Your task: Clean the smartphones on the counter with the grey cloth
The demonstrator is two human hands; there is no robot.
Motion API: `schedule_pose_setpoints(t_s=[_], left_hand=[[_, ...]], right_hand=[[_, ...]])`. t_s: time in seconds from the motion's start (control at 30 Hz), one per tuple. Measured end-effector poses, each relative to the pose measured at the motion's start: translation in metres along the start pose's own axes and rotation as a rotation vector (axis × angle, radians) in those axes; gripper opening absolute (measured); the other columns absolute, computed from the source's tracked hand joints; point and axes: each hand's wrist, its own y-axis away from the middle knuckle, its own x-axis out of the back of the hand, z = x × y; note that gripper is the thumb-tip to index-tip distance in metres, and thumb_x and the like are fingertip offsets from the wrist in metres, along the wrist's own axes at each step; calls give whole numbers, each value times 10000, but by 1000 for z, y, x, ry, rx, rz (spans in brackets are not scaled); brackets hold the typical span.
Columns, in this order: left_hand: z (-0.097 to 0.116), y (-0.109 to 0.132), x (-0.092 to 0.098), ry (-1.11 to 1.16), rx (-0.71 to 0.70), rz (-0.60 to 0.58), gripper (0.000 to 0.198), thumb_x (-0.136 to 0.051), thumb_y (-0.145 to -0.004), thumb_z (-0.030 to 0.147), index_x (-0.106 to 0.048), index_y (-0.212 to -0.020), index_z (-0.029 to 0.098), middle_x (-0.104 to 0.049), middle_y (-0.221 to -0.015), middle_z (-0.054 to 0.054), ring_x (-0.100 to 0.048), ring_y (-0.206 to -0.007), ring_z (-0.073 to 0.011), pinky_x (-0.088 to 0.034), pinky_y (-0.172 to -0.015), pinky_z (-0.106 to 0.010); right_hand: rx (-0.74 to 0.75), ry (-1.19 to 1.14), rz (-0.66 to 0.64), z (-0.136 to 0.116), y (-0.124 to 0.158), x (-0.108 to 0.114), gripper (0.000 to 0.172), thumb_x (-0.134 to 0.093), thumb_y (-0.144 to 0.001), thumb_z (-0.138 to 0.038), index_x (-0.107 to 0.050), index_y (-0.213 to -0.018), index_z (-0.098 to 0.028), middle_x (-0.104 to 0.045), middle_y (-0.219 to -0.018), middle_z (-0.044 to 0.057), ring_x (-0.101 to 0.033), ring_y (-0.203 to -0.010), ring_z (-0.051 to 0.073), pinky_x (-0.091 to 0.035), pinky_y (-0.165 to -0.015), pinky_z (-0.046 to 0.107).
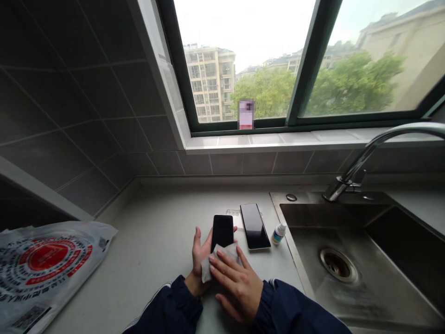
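Observation:
A black smartphone rests in my left hand, its dark screen facing up. My left thumb sticks out to the side, while fingertips show past the phone's right edge. Over the phone's lower part, my right hand presses a pale grey cloth with its fingers laid flat. The cloth hides the bottom of the screen. Just right of my hands a second, larger phone lies face up on the counter. A small white bottle with a blue-and-yellow label stands beside it.
A clear case lies partly behind the phones on the white counter. To the right is a steel sink with a curved faucet. A printed plastic bag sits at the left, and a window is behind.

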Motion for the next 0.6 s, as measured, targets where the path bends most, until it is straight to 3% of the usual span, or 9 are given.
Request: schedule_pose_setpoints(t_s=[0.23, 0.37, 0.6], left_hand=[[-4, 3, -6, -48, 25, -24, 775, -279, -902, 698, -295, -1512, 220, -471, -1469, -184, -524, -1276, -349, -328, -1097, -534], [-8, 2, -6, -84, 49, -28, 816, -287, -881, 730, -333, -1497, 197, -521, -1426, -180, -510, -1294, -338, -307, -1125, -513], [-16, -1, 14, -330, -42, 30, 691, -407, -904, 643, -569, -1332, 126, -593, -1365, -141, -368, -1409, -307, -119, -1219, -446]], right_hand=[[-43, 83, -19, -4, 2, -6, 595, -503, -898, -294, -389, -1465, -154, -282, -1569, 41, -137, -1494, 250, 183, -1163, 530], [-79, 130, -14, -1, 2, -5, 685, -546, -864, -268, -327, -1499, -137, -259, -1578, 69, -103, -1497, 269, 134, -1172, 545], [-202, 206, 67, 10, -2, 4, 707, -504, -904, -275, -230, -1537, -122, -238, -1583, 109, -137, -1489, 303, 7, -1168, 616]])
